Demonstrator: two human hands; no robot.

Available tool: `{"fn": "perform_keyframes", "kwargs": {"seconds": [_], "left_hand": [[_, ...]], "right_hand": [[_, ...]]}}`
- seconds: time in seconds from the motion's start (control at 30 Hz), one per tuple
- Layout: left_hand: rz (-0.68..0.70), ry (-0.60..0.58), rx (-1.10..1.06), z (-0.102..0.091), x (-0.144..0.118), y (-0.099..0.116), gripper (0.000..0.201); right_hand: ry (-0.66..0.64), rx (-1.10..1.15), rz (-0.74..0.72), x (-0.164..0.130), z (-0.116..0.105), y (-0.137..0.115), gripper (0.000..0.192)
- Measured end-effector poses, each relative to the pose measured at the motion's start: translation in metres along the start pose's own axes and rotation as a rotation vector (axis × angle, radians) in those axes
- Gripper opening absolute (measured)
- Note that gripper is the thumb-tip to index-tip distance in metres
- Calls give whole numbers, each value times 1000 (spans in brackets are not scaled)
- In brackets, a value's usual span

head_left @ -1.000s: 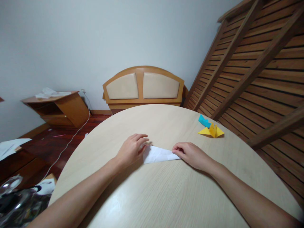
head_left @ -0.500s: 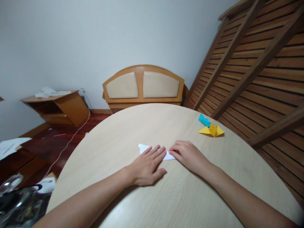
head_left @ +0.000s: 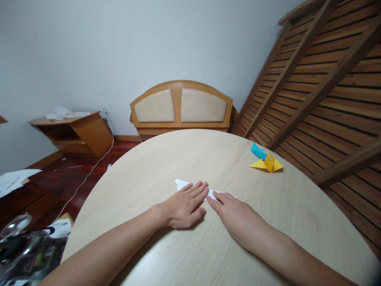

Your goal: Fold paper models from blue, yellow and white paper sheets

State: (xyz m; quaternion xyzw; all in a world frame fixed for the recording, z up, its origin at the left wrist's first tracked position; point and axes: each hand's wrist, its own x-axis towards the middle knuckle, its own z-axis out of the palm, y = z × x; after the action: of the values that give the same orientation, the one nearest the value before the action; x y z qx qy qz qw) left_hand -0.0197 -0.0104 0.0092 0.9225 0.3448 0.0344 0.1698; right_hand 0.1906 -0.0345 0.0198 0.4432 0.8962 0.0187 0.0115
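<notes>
A folded piece of white paper lies flat near the middle of the round table. My left hand rests palm down over its left and middle part, fingers stretched out. On the right part of the paper lies my right hand, its fingers extended and touching the surface. Much of the paper is hidden beneath both hands; a pointed left end and a thin tip at the right show.
Toward the table's right edge sit a yellow origami figure with spread wings and a blue folded paper piece. A slatted wooden panel leans at the right. A headboard stands behind the table.
My right hand has gone from a pinch at the paper's right part to lying flatter along it, lower and with fingers extended. The left hand stays on the paper.
</notes>
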Motion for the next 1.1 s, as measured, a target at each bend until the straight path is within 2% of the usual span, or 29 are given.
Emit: {"fn": "perform_keyframes", "kwargs": {"seconds": [0.13,0.33,0.5,0.67,0.83,0.97,1.1], "left_hand": [[47,-5,-51,-8,-2,-10,63],[139,85,-142,-16,-2,-28,46],[163,186,-151,-14,2,-46,39],[215,255,-139,-8,4,-53,34],[234,256,-98,-10,3,-54,35],[321,221,-39,-16,0,-52,30],[327,180,-20,-20,-6,-50,31]], "right_hand": [[-51,-31,13,1,-8,-1,50],[-48,-106,2,4,-6,-7,57],[11,-182,-2,3,1,-13,66],[65,-228,-33,0,6,-13,68],[37,-229,-29,1,4,-12,62],[-18,-217,25,3,0,-15,56],[-27,-220,33,4,-3,-18,60]]}}
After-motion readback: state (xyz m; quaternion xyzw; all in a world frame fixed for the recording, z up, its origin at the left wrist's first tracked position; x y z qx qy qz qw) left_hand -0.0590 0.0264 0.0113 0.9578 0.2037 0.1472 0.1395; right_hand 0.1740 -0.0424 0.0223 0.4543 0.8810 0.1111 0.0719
